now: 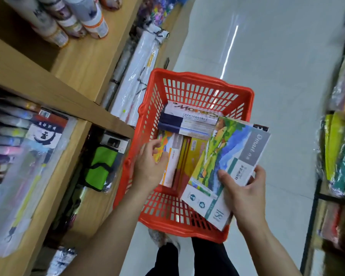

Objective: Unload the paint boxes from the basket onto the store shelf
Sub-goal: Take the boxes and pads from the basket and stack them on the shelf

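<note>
Both forearms are bare, no sleeves, watch or rings showing on the left hand (147, 166) or right hand (245, 188). At bottom centre, black trousers (189, 259) and a pale, speckled shoe (159, 239).

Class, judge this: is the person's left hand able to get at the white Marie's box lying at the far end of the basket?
Probably yes: the Marie's box lies uncovered on top, and the left hand is already inside the red basket, holding another box.

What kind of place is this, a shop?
Probably an art supply shop. A red basket on the floor holds paint boxes, wooden shelves carry wrapped goods, and the right hand holds a landscape paint box.
</note>
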